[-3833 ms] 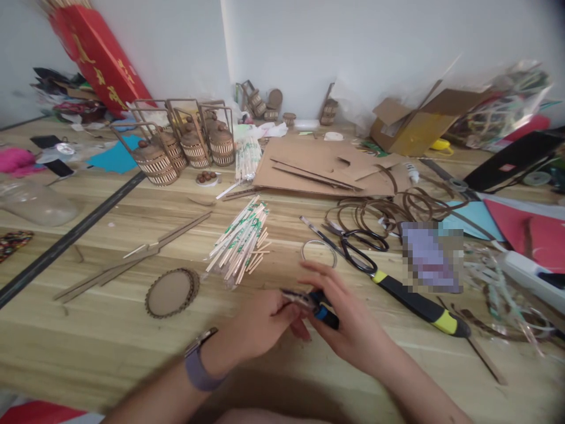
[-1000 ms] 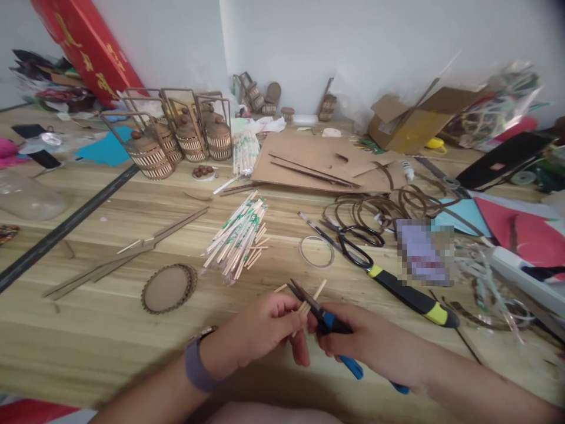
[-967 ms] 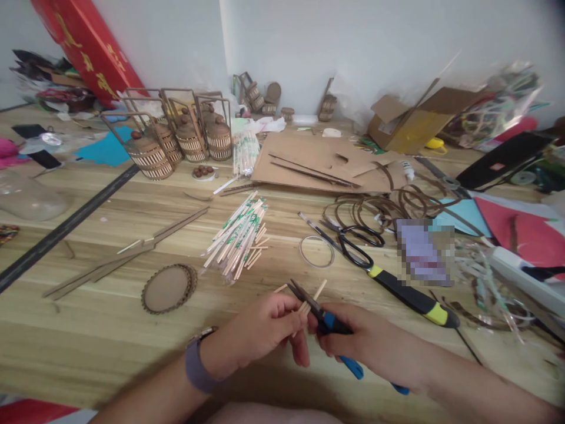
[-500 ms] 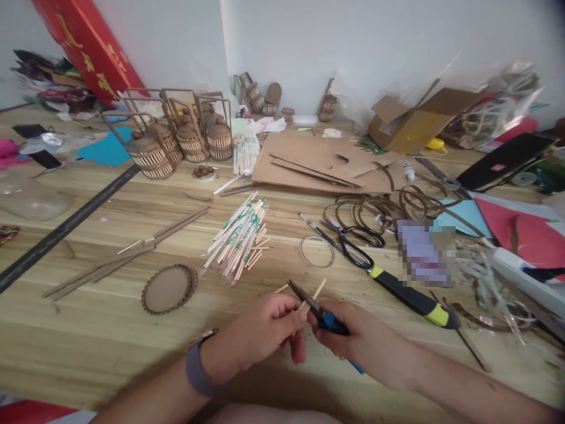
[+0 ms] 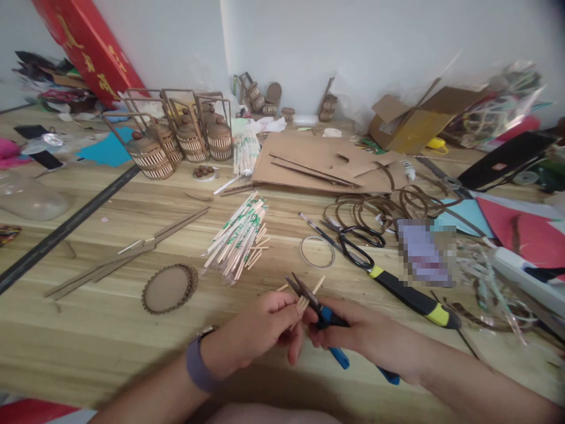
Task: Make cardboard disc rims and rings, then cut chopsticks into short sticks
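Note:
In the head view, my left hand (image 5: 269,321) pinches a few short pale wooden sticks (image 5: 302,304), their ends showing past the thumb. My right hand (image 5: 371,335) grips blue-and-black handled long-nose pliers (image 5: 325,315). The pliers' jaws stand apart beside the sticks, and both handles spread below the hand. One stick (image 5: 319,284) sticks out beyond the jaws; whether they touch it I cannot tell. Ahead of the hands lies a pile of paper- and plastic-wrapped chopsticks (image 5: 238,235), with short cut pieces (image 5: 256,257) at its right side.
A round cardboard disc (image 5: 168,290) with a scalloped edge lies left. Black scissors (image 5: 355,247), a ring (image 5: 316,251) and a yellow-and-black handled tool (image 5: 410,297) lie right. Small lidded baskets (image 5: 152,159) with tall handles stand behind, near a cardboard sheet (image 5: 304,150).
The pliers' jaws have parted and their handles have spread in my right hand. More stick ends now show at my left fingertips. Everything else on the table stays put.

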{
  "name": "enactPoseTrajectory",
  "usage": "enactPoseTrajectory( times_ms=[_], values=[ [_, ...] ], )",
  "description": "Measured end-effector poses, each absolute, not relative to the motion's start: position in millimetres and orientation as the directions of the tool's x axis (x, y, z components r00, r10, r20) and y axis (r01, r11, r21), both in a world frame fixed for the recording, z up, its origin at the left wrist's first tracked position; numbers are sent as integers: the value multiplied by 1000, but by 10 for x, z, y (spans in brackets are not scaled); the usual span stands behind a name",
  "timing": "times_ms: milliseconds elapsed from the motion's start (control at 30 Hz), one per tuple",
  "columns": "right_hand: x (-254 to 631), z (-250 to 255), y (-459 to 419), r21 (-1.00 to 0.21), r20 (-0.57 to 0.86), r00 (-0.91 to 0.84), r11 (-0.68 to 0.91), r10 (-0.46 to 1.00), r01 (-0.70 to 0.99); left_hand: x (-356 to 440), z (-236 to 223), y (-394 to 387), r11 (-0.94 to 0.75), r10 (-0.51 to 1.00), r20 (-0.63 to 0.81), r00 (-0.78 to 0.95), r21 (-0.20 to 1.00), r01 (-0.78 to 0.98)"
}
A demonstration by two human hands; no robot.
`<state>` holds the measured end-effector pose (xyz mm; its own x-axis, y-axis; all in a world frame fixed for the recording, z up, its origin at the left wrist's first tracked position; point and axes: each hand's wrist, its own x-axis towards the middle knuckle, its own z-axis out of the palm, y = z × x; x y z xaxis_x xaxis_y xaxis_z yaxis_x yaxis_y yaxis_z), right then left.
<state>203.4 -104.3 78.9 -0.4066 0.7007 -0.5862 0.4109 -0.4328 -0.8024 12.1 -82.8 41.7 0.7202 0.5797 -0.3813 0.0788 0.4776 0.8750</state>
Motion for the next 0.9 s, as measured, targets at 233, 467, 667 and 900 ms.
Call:
enactPoseTrajectory(
  times_ms=[233, 467, 667, 900],
  values=[
    [2016, 755, -1066, -788, -598, -379, -432, 707, 438, 131, 449, -825, 504, 585, -389, 711, 862, 57],
    [1996, 762, -1070, -774, -590, -354, -385, 725, 503, 133, 472, -820, 510, 593, -384, 708, 859, 39],
    [1959, 785, -1061, -747, -590, -329, -344, 738, 569, 128, 487, -810, 504, 588, -355, 727, 864, 14],
    [1944, 742, -1079, -785, -500, -324, -263, 803, 561, 119, 511, -815, 469, 600, -369, 710, 881, 62]
  ],
)
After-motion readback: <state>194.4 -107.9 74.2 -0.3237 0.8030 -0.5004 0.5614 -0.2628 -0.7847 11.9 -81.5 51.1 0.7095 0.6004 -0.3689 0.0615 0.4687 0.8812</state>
